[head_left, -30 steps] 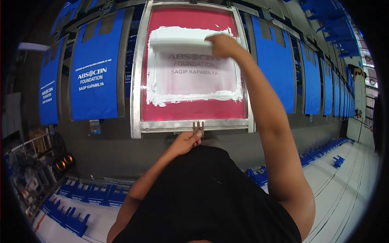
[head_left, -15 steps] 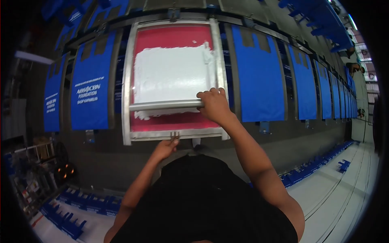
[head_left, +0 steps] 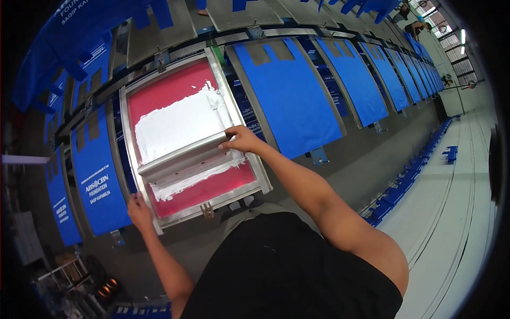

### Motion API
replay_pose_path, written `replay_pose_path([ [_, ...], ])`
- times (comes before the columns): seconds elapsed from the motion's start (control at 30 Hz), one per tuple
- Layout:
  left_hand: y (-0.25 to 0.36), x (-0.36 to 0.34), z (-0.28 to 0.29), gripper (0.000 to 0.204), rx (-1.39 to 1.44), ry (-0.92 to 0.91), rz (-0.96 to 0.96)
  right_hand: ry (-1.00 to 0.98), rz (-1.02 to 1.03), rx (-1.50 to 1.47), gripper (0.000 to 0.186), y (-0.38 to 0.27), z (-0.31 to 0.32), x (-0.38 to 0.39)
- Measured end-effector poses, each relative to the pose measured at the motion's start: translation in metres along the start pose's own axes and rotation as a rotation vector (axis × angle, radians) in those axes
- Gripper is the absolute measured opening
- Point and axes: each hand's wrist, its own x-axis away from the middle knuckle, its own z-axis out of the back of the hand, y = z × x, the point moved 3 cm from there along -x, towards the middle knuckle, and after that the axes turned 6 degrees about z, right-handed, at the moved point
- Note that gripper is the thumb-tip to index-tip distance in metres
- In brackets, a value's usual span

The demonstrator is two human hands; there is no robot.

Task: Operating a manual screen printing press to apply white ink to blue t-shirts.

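A silk-screen frame (head_left: 256, 161) with a metal border and a red mesh (head_left: 159, 95) lies tilted in view before me. Thick white ink (head_left: 170, 127) covers the middle of the mesh. Across it lies a metal squeegee (head_left: 183, 154), its blade side toward me, with white ink smeared below it. My right hand (head_left: 241, 140) is closed round the squeegee's right end, thumb on the near side. My left hand (head_left: 139, 212) is beside the frame's lower left edge, fingers slightly apart and holding nothing; whether it touches the frame is unclear. A small metal clip (head_left: 207, 210) sits on the frame's near edge.
Blue bags on flat boards stand in a row: a printed one (head_left: 95, 181) left of the frame, a plain one (head_left: 289, 95) to its right, several more beyond. Folded blue bags (head_left: 406, 178) line the white floor at right. A heater-like device (head_left: 108, 288) glows at lower left.
My left hand has left the clip on the near edge and moved to the frame's left side. The squeegee stays in my right hand, now tipped back. My view has turned.
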Motion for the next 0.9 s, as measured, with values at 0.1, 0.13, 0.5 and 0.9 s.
replay_pose_path([
  [0.1,-0.077,-0.028,-0.028,0.054,0.233,-0.114,0.189,0.011,0.004,-0.096,0.039,-0.010,-0.021,-0.012],
  [0.13,-0.066,-0.030,-0.039,0.057,0.465,-0.183,0.208,0.066,-0.012,-0.171,0.039,-0.006,-0.017,-0.012],
  [0.5,0.066,0.068,-0.022,0.056,0.573,-0.304,0.277,0.117,-0.128,-0.202,0.035,-0.016,0.122,0.073],
  [0.9,0.184,0.169,-0.122,0.045,0.680,-0.411,0.231,0.127,-0.221,-0.193,0.036,0.059,0.260,0.143],
])
